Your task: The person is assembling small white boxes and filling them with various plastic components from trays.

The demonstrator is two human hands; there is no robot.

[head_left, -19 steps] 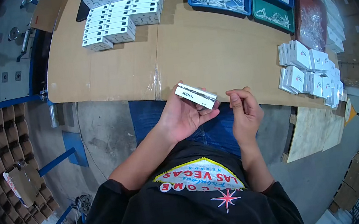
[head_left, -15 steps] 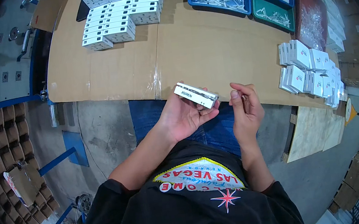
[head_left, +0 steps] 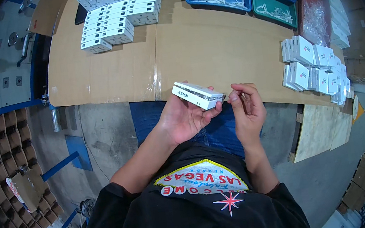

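In my left hand (head_left: 182, 123) lies a small white box (head_left: 195, 98) with dark lettering along its side, tilted down toward the right. My fingers support it from below, and its long edge shows a narrow dark gap. Just off its right end, my right hand (head_left: 249, 110) is closed in a pinch, thumb against index finger. A tiny dark bit seems to sit at those fingertips, too small to make out. Both hands are above my lap at the near edge of the cardboard-covered table (head_left: 110, 84).
Stacked white boxes (head_left: 110, 29) stand at the far left. Trays occupy the far right: a blue tray (head_left: 220, 10) and a green tray (head_left: 293, 24) with white sticks, and a dark red tray (head_left: 302, 19) with clear plastic. More small white boxes (head_left: 298, 74) cluster at the right edge.
The box has tipped in my left hand, so more of its top face shows. My right fingertips have come slightly left, closer to the box's end. The whole view has shifted a little.
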